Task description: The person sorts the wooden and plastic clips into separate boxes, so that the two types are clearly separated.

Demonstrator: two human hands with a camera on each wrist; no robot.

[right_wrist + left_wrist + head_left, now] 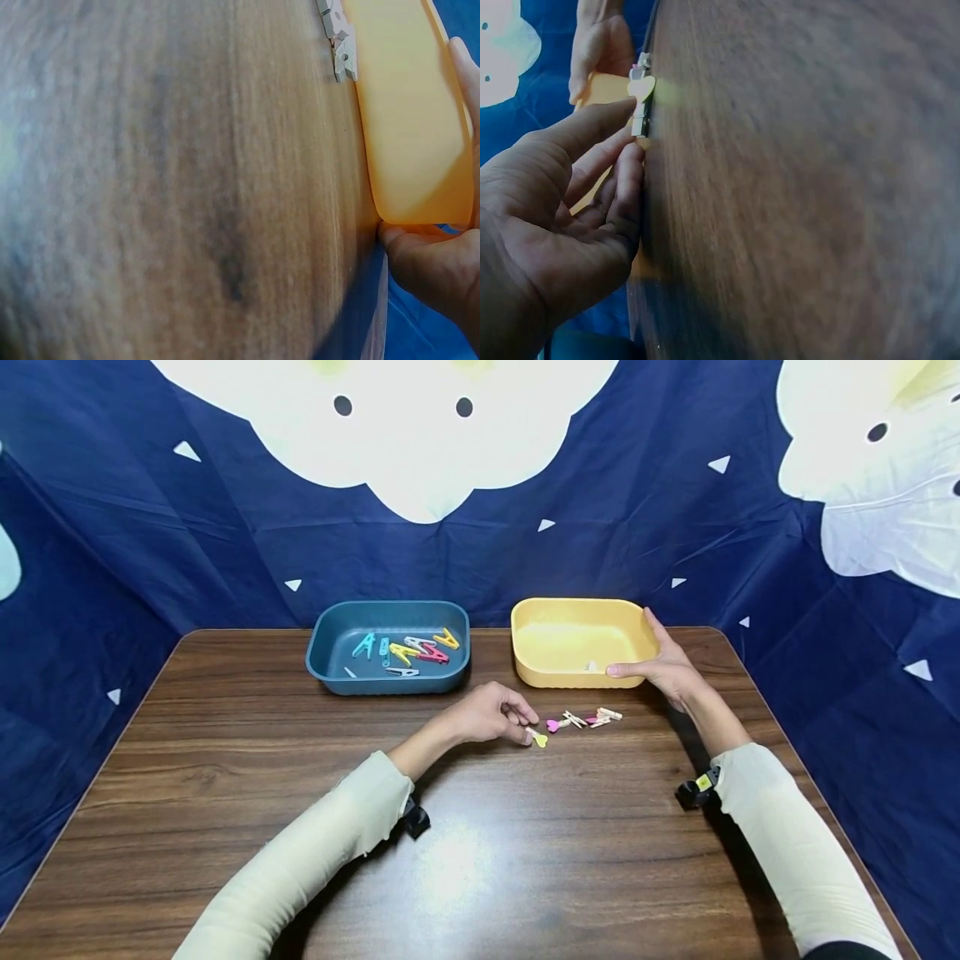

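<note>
My left hand [495, 714] is at the middle of the table. Its thumb and index finger pinch a small wooden clothespin with a yellow heart [540, 740], which is low at the tabletop. Just right of it lie several more small wooden clothespins [574, 719], one with a pink heart [552, 726]. My right hand [670, 670] grips the right end of a yellow bin [551, 679], thumb at the front rim and fingers along the far side. In the right wrist view, that hand [439, 262] spans the bin's end. A small pale piece [591, 666] lies inside.
A dark blue bin [318, 672] stands at the back left, holding several plastic clothespins [402, 652] in turquoise, yellow, white and red. Both bins stand near the back edge of the wooden table [525, 860], before a blue cloth backdrop [247, 552].
</note>
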